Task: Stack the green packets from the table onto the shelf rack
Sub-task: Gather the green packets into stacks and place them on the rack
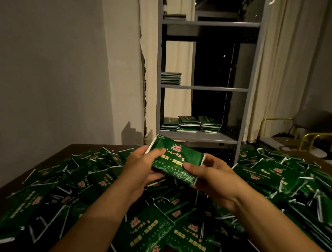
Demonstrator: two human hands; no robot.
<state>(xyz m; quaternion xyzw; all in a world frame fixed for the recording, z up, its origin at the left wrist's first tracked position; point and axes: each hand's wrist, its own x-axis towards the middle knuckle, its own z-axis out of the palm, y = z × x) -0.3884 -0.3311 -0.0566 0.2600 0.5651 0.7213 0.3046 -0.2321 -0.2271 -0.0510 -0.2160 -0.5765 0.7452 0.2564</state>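
Note:
Both my hands hold one green packet (175, 158) above the table, tilted with its printed face up. My left hand (141, 166) grips its left end, thumb on top. My right hand (208, 176) grips its right lower edge, thumb on the print. Beneath them a loose heap of green packets (154, 219) covers the dark table (75, 147). Behind the table stands the grey shelf rack (203, 87). Its lowest visible shelf carries three short packet stacks (191, 123); the middle shelf has one stack (171, 78) at the left, and the upper shelf a thin stack (174, 16).
A pale wall (48, 58) fills the left. Cream curtains (279, 65) hang either side of a dark window behind the rack. A grey chair with a gold frame (308, 126) stands at the far right. The right halves of the rack's shelves are bare.

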